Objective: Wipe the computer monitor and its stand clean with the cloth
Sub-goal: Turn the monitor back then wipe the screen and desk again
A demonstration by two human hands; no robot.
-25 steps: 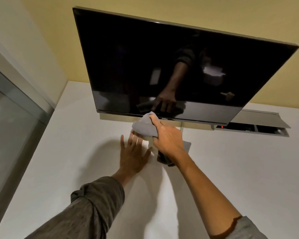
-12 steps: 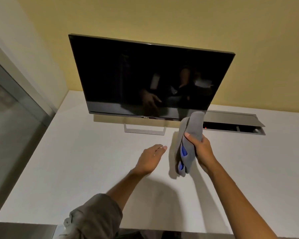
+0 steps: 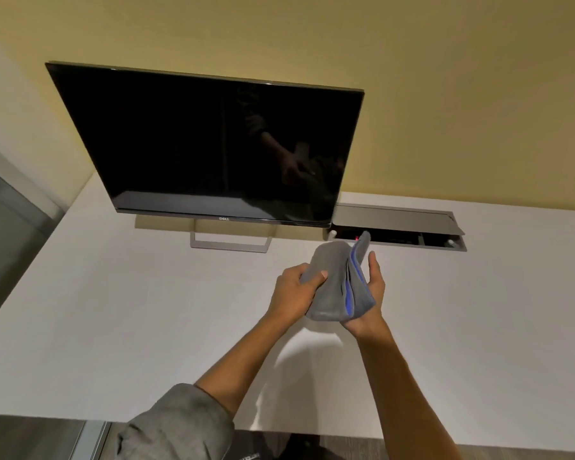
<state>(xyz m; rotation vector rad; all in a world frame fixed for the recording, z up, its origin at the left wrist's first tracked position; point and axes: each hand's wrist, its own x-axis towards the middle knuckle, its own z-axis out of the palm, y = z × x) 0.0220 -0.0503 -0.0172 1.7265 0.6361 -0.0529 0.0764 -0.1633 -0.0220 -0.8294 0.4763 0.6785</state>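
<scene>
A black monitor (image 3: 206, 141) with a dark screen stands on a silver frame stand (image 3: 229, 244) at the back of a white desk (image 3: 120, 320). In front of it and to the right, above the desk, both hands hold a folded grey cloth (image 3: 336, 287) with a blue edge. My left hand (image 3: 296, 288) grips its left side with the thumb on top. My right hand (image 3: 372, 293) cradles the right side from below, fingers up. Neither hand nor the cloth touches the monitor.
A grey cable hatch (image 3: 399, 227) with its lid raised is set into the desk right of the monitor. A yellow wall (image 3: 412, 94) rises behind. A glass panel (image 3: 4, 234) borders the desk's left side. The desk's front edge runs near my body.
The view has pulled back from the monitor. My right hand lifted the cloth off the stand and drew it toward me; my left hand left the desk and took hold of the cloth.
</scene>
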